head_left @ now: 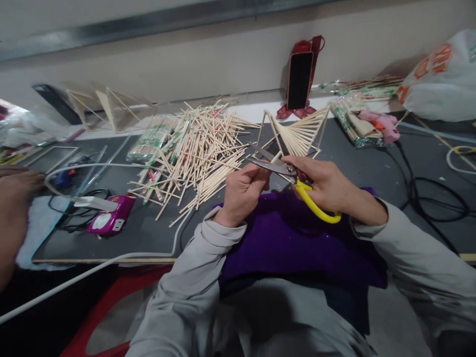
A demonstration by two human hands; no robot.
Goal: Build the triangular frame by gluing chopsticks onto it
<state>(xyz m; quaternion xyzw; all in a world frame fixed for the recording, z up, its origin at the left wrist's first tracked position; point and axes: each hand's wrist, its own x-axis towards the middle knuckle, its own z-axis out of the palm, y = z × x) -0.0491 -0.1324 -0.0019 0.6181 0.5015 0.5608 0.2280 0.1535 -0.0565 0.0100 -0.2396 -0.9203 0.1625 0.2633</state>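
My right hand (323,183) is wrapped round a pair of scissors (316,208) with yellow handles. Their metal blades stand apart and point left, across the front of my left hand (245,191). The left thumb and fingers are pinched together on a thin wooden stick (275,157), a short pale piece of which shows by the blades. Just beyond both hands stands a twisted frame of glued sticks (297,134). To the left lies a big loose heap of thin wooden sticks (204,148).
Wrapped stick packets (152,139) and a stick model (111,106) lie at left, near a purple power adapter (111,215) with a white cable. A phone (299,79) leans upright behind. At right are a pink glue gun (383,124) and black cord (412,183). Another person's hand (18,188) is far left.
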